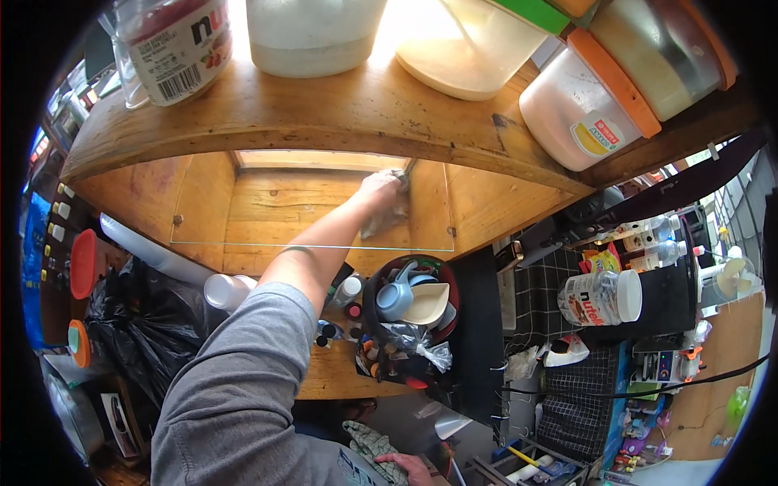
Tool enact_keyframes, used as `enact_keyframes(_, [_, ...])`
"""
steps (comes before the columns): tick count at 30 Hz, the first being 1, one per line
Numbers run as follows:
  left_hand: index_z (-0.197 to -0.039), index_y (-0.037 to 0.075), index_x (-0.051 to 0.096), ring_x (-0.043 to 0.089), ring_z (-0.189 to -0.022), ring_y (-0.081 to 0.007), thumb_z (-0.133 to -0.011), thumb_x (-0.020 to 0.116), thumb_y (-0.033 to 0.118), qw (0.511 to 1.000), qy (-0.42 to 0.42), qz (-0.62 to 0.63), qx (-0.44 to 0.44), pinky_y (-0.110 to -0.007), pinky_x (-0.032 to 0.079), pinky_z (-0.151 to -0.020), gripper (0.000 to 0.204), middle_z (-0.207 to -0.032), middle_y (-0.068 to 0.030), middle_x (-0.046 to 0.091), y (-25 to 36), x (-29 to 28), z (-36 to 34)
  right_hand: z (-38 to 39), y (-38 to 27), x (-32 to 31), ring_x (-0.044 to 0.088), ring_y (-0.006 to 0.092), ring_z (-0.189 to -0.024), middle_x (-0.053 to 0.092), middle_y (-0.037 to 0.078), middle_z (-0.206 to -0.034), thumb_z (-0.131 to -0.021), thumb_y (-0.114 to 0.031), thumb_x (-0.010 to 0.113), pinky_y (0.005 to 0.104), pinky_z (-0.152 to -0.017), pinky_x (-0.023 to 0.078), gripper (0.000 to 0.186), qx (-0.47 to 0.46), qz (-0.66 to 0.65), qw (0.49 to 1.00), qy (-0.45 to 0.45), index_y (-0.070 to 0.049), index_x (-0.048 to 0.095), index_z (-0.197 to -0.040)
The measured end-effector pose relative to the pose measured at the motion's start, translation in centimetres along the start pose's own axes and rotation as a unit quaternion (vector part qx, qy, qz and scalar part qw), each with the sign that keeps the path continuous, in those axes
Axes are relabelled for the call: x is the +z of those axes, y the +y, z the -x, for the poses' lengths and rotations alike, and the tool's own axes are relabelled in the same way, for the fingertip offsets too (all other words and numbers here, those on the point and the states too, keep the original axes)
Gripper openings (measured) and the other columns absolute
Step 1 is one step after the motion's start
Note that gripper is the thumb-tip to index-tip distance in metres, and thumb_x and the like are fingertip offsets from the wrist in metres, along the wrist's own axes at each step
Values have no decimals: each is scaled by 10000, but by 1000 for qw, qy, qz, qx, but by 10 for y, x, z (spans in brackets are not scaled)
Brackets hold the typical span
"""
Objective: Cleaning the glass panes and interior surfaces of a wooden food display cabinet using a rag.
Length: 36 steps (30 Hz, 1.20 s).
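Note:
My left arm, in a grey sleeve, reaches into a wooden shelf compartment (279, 206). At its back right corner, my left hand (379, 190) is closed on a crumpled greyish cloth (384, 222), which hangs below the fingers against the wood. Part of the cloth is hidden by the hand. Across the front of the compartment runs a thin, pale edge like that of a glass pane. Low in the view, close to my shirt, my right hand (409, 468) shows only in part. Its fingers appear closed at the edge of a green-and-white patterned cloth (369, 440).
Clear tubs and jars line the upper shelf board (340, 117). Below stands a dark basin (369, 304) with a blue cup (395, 298) and cream bowl (427, 305). A black plastic bag (146, 324) lies left; a white-lidded jar (600, 297) stands right.

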<state>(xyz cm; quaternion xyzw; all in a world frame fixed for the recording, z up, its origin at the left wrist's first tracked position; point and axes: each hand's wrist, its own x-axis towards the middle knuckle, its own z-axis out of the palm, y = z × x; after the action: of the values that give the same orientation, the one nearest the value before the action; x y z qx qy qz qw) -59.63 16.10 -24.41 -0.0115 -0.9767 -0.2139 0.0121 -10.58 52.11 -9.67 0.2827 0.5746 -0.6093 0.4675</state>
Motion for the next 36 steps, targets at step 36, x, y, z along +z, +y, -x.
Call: enact_keyframes(36, [-879, 123, 775, 689, -948, -306, -730, 670, 143, 982, -168, -23, 89, -415, 556, -808, 184, -1129, -76, 725, -40, -46, 172, 5, 13, -3, 656, 178, -941, 704, 150, -1059, -946, -228, 523, 274, -898, 498, 395, -32, -69, 990, -118, 91, 690, -1108])
